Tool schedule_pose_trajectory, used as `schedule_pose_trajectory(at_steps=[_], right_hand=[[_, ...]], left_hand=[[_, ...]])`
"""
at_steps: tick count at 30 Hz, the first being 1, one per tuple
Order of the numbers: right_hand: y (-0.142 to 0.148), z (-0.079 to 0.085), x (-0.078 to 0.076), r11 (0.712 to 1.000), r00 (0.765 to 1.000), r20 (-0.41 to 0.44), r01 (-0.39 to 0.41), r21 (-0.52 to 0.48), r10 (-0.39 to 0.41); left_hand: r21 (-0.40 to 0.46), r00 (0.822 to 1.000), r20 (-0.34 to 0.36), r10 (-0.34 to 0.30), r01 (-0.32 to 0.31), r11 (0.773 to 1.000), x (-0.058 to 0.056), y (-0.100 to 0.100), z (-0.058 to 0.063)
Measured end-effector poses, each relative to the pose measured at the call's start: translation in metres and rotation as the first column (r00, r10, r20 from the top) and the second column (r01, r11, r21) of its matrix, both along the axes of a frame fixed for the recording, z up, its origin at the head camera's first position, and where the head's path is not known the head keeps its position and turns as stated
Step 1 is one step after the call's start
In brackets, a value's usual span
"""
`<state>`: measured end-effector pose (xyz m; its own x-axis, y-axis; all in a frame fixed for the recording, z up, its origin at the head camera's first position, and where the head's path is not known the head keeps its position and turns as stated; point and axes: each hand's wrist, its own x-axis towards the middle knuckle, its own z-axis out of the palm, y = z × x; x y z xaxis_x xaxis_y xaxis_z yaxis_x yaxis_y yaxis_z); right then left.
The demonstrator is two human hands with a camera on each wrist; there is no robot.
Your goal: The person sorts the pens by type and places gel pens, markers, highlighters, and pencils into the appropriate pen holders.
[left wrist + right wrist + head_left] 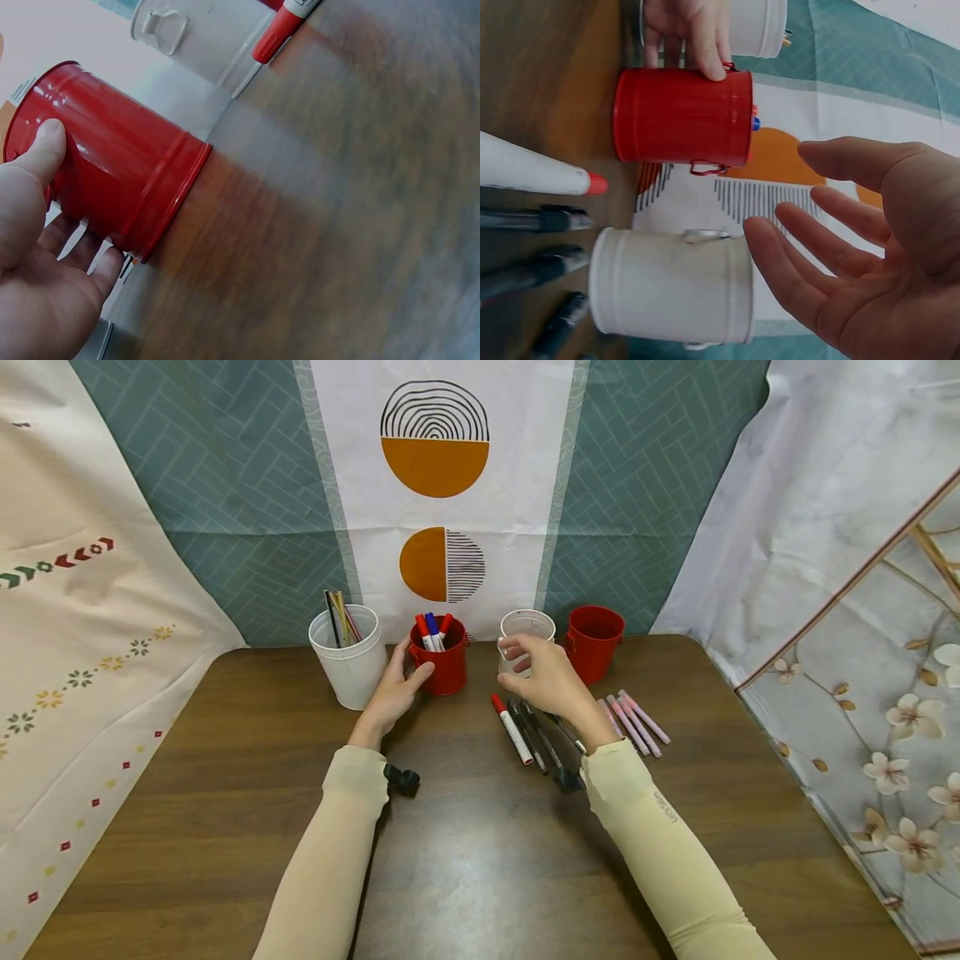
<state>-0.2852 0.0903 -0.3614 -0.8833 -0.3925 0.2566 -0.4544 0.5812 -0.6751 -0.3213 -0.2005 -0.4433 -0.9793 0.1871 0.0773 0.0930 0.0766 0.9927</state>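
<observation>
My left hand (392,692) grips the side of a small red metal bucket (448,673), its thumb on the front and the fingers behind. Inside that bucket stand several markers (431,631), their red and blue ends up. Relaxed and parted, the fingers of my right hand (553,675) hold nothing near the top of a small white bucket (671,285). In the head view this hand hides part of that bucket. Below it on the table lie a red-capped white marker (513,731) and several black pens (542,739).
A larger white bucket (351,670) with several pencils stands left of my left hand. Another red bucket (596,652) is at the right, behind several pink pens (637,723) lying on the wooden table (465,860). Patterned cloths hang behind.
</observation>
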Motion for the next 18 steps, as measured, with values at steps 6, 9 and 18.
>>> schedule_pose_trajectory(at_steps=[6, 9, 18], right_hand=[[0.004, -0.02, 0.005, 0.999, 1.0, 0.009, 0.027, -0.02, -0.027], [0.006, -0.027, 0.005, 0.999, 0.999, 0.006, 0.038, -0.009, -0.038], [0.006, -0.035, 0.003, 0.997, 0.998, 0.035, 0.058, 0.041, -0.06]], left_hand=[[-0.003, 1.0, 0.015, 0.001, -0.001, 1.0, 0.0, 0.001, 0.0], [-0.005, 1.0, 0.013, -0.001, 0.001, 1.0, 0.0, 0.001, -0.001], [0.002, 1.0, -0.005, 0.001, -0.001, 1.0, -0.001, 0.001, -0.002]])
